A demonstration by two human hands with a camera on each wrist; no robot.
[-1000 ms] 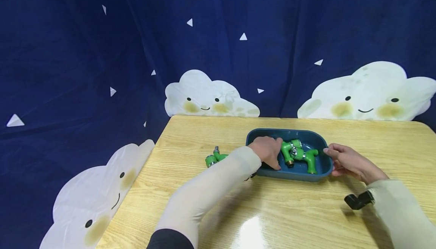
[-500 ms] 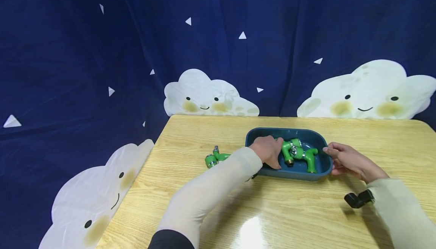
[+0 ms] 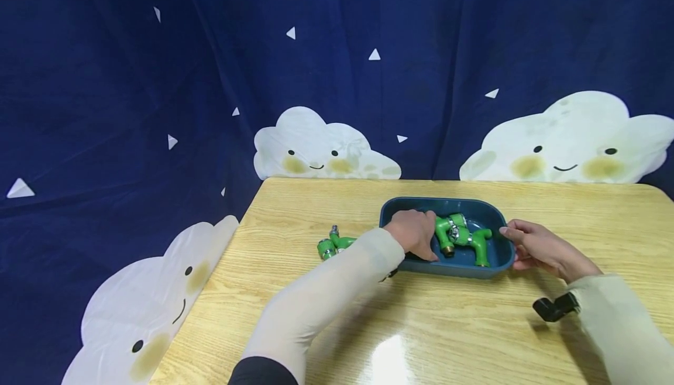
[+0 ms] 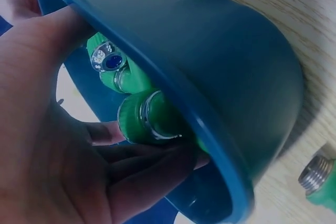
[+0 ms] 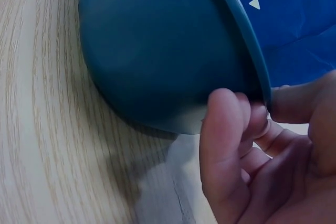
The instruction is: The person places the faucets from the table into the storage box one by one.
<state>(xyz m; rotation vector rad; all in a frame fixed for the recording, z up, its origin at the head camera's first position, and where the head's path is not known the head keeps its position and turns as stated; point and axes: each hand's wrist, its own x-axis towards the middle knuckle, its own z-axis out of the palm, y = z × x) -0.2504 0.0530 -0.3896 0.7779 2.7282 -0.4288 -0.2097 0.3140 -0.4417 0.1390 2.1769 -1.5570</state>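
A dark blue plastic bin [image 3: 474, 209] stands on the table, holding green taps [image 3: 479, 247] with metal fittings. My left hand [image 3: 413, 233] reaches down into the bin's left part, its thumb by the near wall. In the left wrist view its fingers curl about a green tap [image 4: 152, 116] with a ribbed knob; their tips are partly hidden. Another green tap [image 4: 121, 72] lies beyond it. My right hand [image 3: 544, 250] grips the bin's right end; in the right wrist view the rim is pinched between thumb and fingers.
Another green tap [image 3: 337, 246] lies on the wooden table [image 3: 453, 332] left of the bin, partly behind the left forearm. A dark blue curtain [image 3: 337, 69] with clouds hangs behind and left of the table. A black device [image 3: 554, 307] sits at the right wrist.
Both hands and the bin hold nearly the same place. The left fingers shift only slightly among the taps, and the whole view drifts a little.
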